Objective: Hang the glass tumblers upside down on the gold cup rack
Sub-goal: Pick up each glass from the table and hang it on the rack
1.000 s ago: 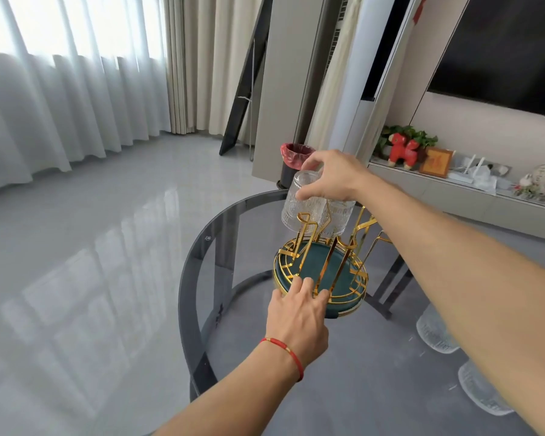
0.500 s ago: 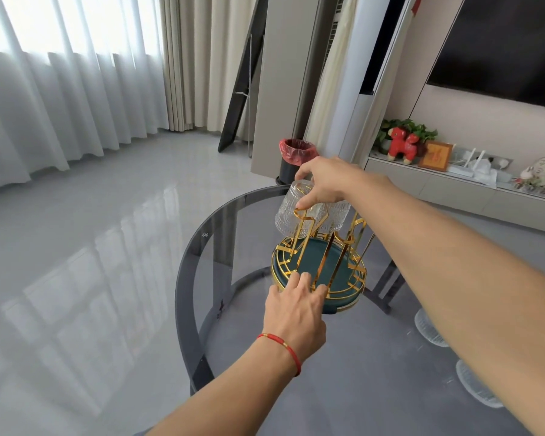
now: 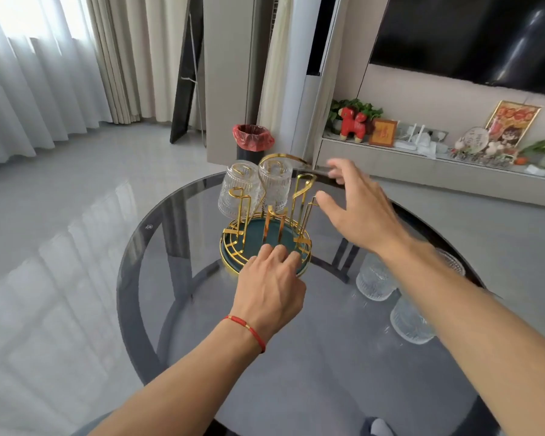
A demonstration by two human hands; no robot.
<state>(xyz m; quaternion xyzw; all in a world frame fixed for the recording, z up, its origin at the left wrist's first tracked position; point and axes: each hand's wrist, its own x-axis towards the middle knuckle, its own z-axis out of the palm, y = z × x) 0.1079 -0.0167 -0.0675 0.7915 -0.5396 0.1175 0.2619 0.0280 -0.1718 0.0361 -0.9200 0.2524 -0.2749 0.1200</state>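
The gold cup rack (image 3: 266, 236) with a teal base stands in the middle of the round glass table (image 3: 158, 228). Two ribbed glass tumblers hang upside down on its far prongs: one at the left (image 3: 238, 190), one beside it (image 3: 276, 185). My left hand (image 3: 269, 286) rests with fingertips on the rack's near rim. My right hand (image 3: 357, 206) hovers to the right of the rack, fingers spread, holding nothing. Two more tumblers (image 3: 375, 280) (image 3: 411, 317) stand on the table at the right, partly behind my right forearm; a third (image 3: 452, 262) shows behind the arm.
A black bin with a red liner (image 3: 253, 140) stands on the floor beyond the table. A low shelf with ornaments (image 3: 356, 121) runs along the right wall under a dark screen (image 3: 472, 36). Curtains hang at the left.
My right hand has let go of the second tumbler, which now hangs on the rack, and has drawn back to the right with fingers apart. The left hand stays on the rack's rim.
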